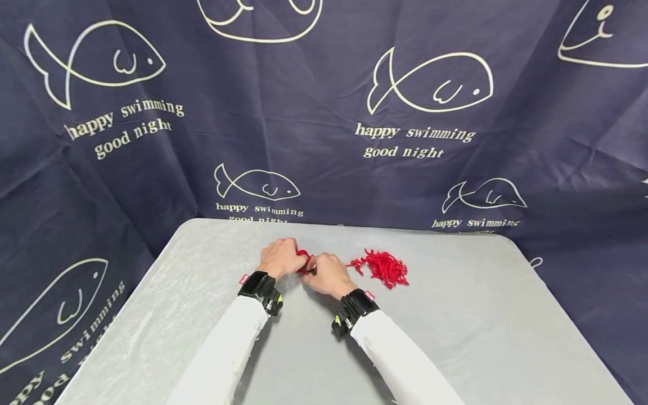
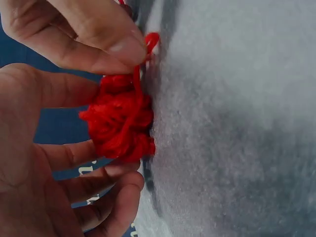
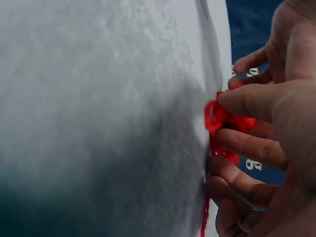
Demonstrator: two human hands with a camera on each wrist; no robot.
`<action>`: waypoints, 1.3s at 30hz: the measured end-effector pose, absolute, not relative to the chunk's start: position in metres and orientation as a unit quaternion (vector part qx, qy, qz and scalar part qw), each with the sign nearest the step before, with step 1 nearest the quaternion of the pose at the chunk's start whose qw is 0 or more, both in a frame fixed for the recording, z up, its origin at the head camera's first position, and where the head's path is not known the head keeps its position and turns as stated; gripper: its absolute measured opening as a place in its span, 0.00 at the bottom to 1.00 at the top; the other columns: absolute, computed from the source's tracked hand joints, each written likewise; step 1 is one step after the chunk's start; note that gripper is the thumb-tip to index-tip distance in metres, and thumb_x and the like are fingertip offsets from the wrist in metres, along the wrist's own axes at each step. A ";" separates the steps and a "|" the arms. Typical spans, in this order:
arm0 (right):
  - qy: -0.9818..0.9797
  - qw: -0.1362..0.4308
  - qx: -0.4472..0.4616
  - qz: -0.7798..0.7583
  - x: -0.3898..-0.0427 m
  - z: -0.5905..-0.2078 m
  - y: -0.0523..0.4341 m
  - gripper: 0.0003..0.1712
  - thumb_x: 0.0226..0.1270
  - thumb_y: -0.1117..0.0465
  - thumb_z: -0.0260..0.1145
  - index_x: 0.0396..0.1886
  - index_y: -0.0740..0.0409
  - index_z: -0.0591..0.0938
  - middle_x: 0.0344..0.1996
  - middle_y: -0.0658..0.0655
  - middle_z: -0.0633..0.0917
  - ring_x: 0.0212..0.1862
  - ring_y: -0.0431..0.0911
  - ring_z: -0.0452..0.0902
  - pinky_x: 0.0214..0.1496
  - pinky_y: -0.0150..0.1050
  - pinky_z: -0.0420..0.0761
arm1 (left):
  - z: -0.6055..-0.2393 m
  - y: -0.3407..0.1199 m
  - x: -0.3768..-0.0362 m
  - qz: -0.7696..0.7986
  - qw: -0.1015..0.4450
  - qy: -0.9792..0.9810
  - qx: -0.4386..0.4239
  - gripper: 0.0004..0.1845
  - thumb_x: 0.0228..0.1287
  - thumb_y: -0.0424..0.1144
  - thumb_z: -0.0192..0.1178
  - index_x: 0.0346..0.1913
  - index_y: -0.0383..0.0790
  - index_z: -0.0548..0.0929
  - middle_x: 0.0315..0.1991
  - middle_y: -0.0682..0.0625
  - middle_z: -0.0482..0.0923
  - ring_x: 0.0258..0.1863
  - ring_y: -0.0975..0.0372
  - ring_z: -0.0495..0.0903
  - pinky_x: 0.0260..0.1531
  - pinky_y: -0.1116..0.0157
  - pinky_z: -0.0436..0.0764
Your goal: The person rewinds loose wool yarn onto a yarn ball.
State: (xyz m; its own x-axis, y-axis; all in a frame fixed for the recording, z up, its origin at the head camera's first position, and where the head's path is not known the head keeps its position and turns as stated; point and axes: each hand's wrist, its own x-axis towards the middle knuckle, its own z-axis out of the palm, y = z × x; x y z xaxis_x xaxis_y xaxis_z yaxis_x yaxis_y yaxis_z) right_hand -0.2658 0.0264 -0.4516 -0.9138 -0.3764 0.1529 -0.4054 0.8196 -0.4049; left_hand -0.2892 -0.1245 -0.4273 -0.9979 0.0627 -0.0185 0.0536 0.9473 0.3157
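Two hands at a wad of red yarn, toward the table's far edge

We see a grey table (image 1: 455,315) against a fish-print cloth (image 1: 314,112), with a loose yarn pile (image 1: 385,267) just right of the hands. Our left hand (image 1: 280,257) cups a small yarn ball (image 2: 121,123) in curled fingers (only the wrist views show it), while our right hand (image 1: 328,274) pinches its strand (image 3: 217,118).

Person: two long white sleeves (image 1: 228,349); black wrist-mounted camera units (image 1: 261,288) with small red tags and yellow-green accents.
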 end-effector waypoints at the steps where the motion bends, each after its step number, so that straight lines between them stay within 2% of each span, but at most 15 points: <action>1: -0.954 0.034 0.202 0.217 -0.266 -0.453 0.024 0.10 0.49 0.50 0.72 0.30 0.48 0.85 0.30 0.47 0.83 0.37 0.44 0.77 0.33 0.36 0.75 | -0.428 -0.126 -0.290 0.161 0.019 0.986 0.029 0.17 0.51 0.55 0.56 0.22 0.45 0.74 0.22 0.50 0.73 0.25 0.57 0.74 0.22 0.56 0.73; 5: -0.959 0.039 0.191 0.207 -0.268 -0.456 0.019 0.08 0.49 0.50 0.73 0.27 0.46 0.85 0.29 0.46 0.82 0.37 0.45 0.77 0.32 0.36 0.75 | -0.427 -0.131 -0.292 0.169 0.041 0.985 0.025 0.16 0.50 0.55 0.59 0.27 0.45 0.76 0.25 0.50 0.75 0.27 0.57 0.75 0.23 0.57 0.73; 10: -0.958 0.042 0.186 0.212 -0.269 -0.455 0.015 0.03 0.46 0.55 0.72 0.22 0.46 0.84 0.26 0.45 0.82 0.37 0.46 0.77 0.33 0.37 0.76 | -0.424 -0.133 -0.295 0.196 0.068 0.978 0.030 0.14 0.48 0.49 0.62 0.34 0.44 0.80 0.29 0.51 0.78 0.30 0.58 0.76 0.26 0.60 0.74; 16: -0.955 0.027 0.180 0.235 -0.269 -0.454 0.021 0.06 0.46 0.60 0.68 0.16 0.44 0.81 0.22 0.43 0.79 0.33 0.42 0.76 0.30 0.34 0.75 | -0.424 -0.134 -0.296 0.250 0.068 0.965 0.036 0.11 0.47 0.44 0.62 0.34 0.43 0.81 0.30 0.51 0.79 0.31 0.58 0.76 0.27 0.63 0.75; 20: -0.945 0.017 0.183 0.272 -0.268 -0.453 0.030 0.06 0.47 0.61 0.67 0.17 0.45 0.80 0.17 0.40 0.78 0.27 0.39 0.74 0.28 0.32 0.73 | -0.426 -0.137 -0.298 0.342 0.055 0.938 0.031 0.12 0.49 0.42 0.64 0.35 0.38 0.83 0.32 0.48 0.81 0.32 0.58 0.77 0.29 0.64 0.75; 24: -0.928 0.012 0.186 0.324 -0.269 -0.449 0.040 0.05 0.50 0.61 0.66 0.20 0.45 0.81 0.14 0.40 0.78 0.23 0.36 0.74 0.29 0.32 0.73 | -0.428 -0.139 -0.304 0.518 0.079 0.852 -0.004 0.17 0.56 0.39 0.62 0.46 0.30 0.79 0.38 0.43 0.81 0.33 0.60 0.79 0.35 0.64 0.80; 28: -0.910 0.035 0.194 0.364 -0.267 -0.441 0.052 0.05 0.53 0.59 0.67 0.22 0.43 0.83 0.24 0.40 0.79 0.32 0.39 0.74 0.37 0.35 0.74 | -0.423 -0.137 -0.308 0.681 0.098 0.725 -0.046 0.20 0.62 0.33 0.58 0.55 0.25 0.72 0.42 0.40 0.80 0.32 0.62 0.82 0.42 0.59 0.82; 31: -0.901 0.059 0.204 0.379 -0.265 -0.432 0.061 0.04 0.54 0.57 0.68 0.22 0.42 0.84 0.29 0.40 0.80 0.40 0.42 0.75 0.44 0.37 0.74 | -0.416 -0.134 -0.309 0.742 0.098 0.661 -0.058 0.20 0.63 0.32 0.56 0.56 0.26 0.72 0.39 0.44 0.82 0.33 0.63 0.83 0.47 0.58 0.80; 36: -0.889 0.094 0.226 0.388 -0.260 -0.422 0.075 0.04 0.55 0.56 0.68 0.23 0.40 0.83 0.30 0.38 0.80 0.43 0.42 0.74 0.45 0.39 0.73 | -0.400 -0.128 -0.307 0.808 0.106 0.576 -0.058 0.20 0.64 0.33 0.55 0.57 0.27 0.73 0.35 0.49 0.84 0.38 0.61 0.82 0.55 0.58 0.74; 39: -0.874 0.104 0.237 0.411 -0.258 -0.417 0.085 0.05 0.56 0.57 0.68 0.24 0.40 0.83 0.29 0.37 0.80 0.43 0.38 0.73 0.46 0.39 0.74 | -0.392 -0.124 -0.304 0.833 0.105 0.540 -0.061 0.18 0.63 0.34 0.57 0.55 0.31 0.75 0.37 0.48 0.84 0.39 0.59 0.82 0.53 0.61 0.76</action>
